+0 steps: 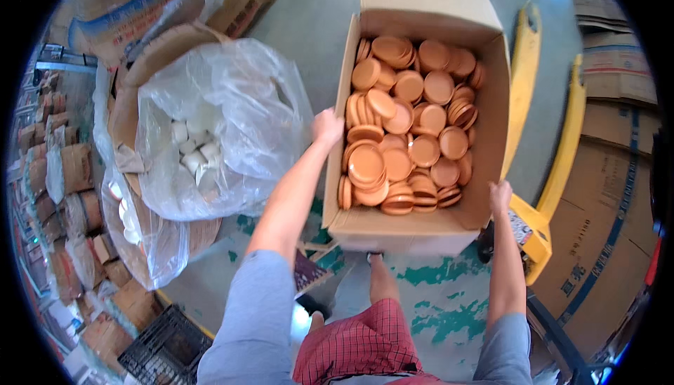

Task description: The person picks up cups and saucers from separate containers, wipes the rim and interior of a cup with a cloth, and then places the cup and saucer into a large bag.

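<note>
A large open cardboard box [421,225] stands in front of me, its far flap raised. Many round orange-brown lids [424,150] lie inside in loose stacks. My left hand [328,128] is closed on the box's left wall near its upper edge. At the near right corner my right hand [500,195] is closed against the right wall; its fingertips are partly hidden. Left of the box, a clear plastic bag [239,132] lines a round-mouthed carton, with several white cup-like pieces [196,149] in it.
A yellow pallet jack [537,227] stands right of the box, forks pointing away. Flattened cardboard [597,195] leans at the far right. A black crate [165,346] sits at the lower left, near packed shelves [77,167]. Green patches mark the grey floor [449,279].
</note>
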`<state>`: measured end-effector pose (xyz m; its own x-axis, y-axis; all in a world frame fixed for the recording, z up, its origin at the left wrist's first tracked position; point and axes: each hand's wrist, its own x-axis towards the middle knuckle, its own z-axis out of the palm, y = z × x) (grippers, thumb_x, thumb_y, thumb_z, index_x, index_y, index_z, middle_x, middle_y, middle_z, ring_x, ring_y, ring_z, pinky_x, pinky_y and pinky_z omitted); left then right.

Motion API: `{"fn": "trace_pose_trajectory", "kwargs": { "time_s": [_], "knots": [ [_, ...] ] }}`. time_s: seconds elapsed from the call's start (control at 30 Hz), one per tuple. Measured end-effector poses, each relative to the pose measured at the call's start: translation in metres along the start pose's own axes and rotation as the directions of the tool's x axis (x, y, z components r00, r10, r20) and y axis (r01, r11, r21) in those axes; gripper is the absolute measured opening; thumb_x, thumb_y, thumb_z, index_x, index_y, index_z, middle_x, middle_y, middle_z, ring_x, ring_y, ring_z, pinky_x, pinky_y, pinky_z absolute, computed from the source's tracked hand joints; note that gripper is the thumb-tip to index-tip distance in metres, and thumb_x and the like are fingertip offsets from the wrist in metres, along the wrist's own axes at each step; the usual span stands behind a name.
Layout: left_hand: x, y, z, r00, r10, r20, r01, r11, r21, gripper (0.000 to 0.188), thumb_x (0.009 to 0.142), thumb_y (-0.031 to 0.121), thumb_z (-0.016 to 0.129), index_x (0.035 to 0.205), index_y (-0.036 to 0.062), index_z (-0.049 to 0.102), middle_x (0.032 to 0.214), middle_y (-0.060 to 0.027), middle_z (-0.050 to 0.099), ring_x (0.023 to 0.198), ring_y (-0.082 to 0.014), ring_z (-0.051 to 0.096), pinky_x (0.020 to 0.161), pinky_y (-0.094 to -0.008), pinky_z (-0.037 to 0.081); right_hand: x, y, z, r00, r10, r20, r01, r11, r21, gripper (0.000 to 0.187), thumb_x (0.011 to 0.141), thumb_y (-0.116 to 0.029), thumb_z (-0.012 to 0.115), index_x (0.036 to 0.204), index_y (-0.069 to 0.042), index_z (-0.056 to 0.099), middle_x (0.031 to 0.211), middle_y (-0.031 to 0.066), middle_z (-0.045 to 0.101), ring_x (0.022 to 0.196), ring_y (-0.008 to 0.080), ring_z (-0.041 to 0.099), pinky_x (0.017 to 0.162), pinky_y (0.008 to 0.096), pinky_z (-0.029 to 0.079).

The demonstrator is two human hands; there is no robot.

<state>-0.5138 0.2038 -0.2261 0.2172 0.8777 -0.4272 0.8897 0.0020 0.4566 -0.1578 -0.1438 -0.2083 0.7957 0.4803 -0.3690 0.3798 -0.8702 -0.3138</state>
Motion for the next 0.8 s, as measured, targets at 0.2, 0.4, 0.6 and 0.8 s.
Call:
{"fn": "trace_pose_trajectory", "kwargs": {
  "time_s": [0.2, 0.4, 0.6, 0.8],
  "knots": [
    [-0.027, -0.017, 0.061, 0.996, -0.013, 0.091, 0.024, 0.992, -0.124, 0.052, 0.084, 0.021, 0.054, 0.133, 0.0060, 0.043, 0.112, -0.0244, 0.058, 0.104, -0.0383, 0.056, 0.091, -0.0421, 0.045, 0.018, 0.035, 0.092, 0.982, 0.171, -0.075, -0.184, 0.959, -0.215, 0.035, 0.079, -0.016, 0.062, 0.111, 0.000, 0.059, 0.093, 0.0237, 0.065, 0.088, 0.0369, 0.063, 0.076, 0.0420, 0.048],
    [-0.146, -0.084, -0.001, 0.931, 0.125, 0.342, 0.087, 0.835, -0.543, 0.043, 0.093, 0.021, 0.051, 0.129, -0.0009, 0.046, 0.125, -0.0156, 0.055, 0.116, -0.0244, 0.053, 0.096, -0.0332, 0.042, -0.012, 0.014, 0.047, 0.926, -0.315, -0.209, 0.257, 0.930, -0.262, 0.044, 0.084, -0.013, 0.060, 0.125, 0.002, 0.050, 0.119, 0.0210, 0.057, 0.106, 0.0320, 0.058, 0.089, 0.0379, 0.045],
    [-0.245, -0.317, -0.126, 0.864, -0.495, 0.092, 0.367, 0.493, -0.789, 0.025, 0.091, 0.024, 0.052, 0.106, 0.0054, 0.060, 0.097, -0.0060, 0.065, 0.085, -0.0134, 0.062, 0.069, -0.0264, 0.049, -0.107, -0.232, 0.046, 0.856, -0.427, 0.292, 0.285, 0.861, 0.422, 0.044, 0.087, -0.015, 0.060, 0.126, 0.002, 0.049, 0.118, 0.0155, 0.059, 0.106, 0.0221, 0.058, 0.089, 0.0305, 0.045],
    [-0.161, -0.433, -0.305, 0.723, -0.691, 0.004, 0.334, 0.345, -0.877, 0.080, 0.084, 0.064, 0.047, 0.132, -0.0002, 0.041, 0.121, -0.0142, 0.056, 0.101, -0.0266, 0.059, 0.075, -0.0404, 0.051, -0.189, -0.475, 0.150, 0.768, -0.409, 0.492, 0.094, 0.833, 0.545, 0.080, 0.079, -0.054, 0.060, 0.128, 0.007, 0.045, 0.125, 0.0200, 0.052, 0.113, 0.0271, 0.053, 0.085, 0.0370, 0.048]
  ]
}}
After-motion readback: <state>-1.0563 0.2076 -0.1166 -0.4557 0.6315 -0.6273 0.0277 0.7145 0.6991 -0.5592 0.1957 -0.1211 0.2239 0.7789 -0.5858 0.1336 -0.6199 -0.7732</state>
